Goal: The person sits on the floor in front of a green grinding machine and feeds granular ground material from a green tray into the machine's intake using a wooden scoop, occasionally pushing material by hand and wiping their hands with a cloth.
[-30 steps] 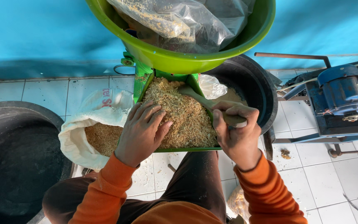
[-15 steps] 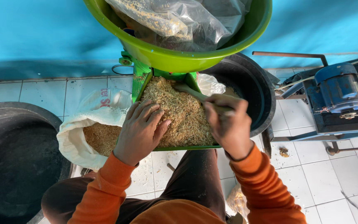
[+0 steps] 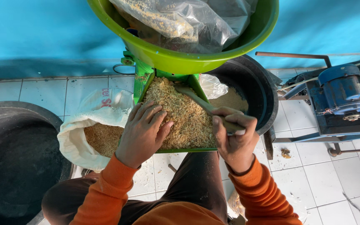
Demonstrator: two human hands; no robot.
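While my left hand (image 3: 142,133) lay open on the bran (image 3: 180,114) (heaped high), my right hand (image 3: 234,139) gripped the wooden stick (image 3: 205,106); a hard shove risked spilling it over the green tray (image 3: 140,83).

You see tan, speckled chopped feed (image 3: 184,116) in a bright green metal trough (image 3: 140,81), a lime-green plastic basin (image 3: 176,58), a white woven sack (image 3: 88,121), orange sleeves (image 3: 105,187) and a turquoise wall (image 3: 38,33).

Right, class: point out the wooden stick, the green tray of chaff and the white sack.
wooden stick (image 3: 196,99), head view, bare shaft above the right hand.
green tray (image 3: 139,85), head view, left side wall.
white sack (image 3: 105,106), head view, upper folded rim.
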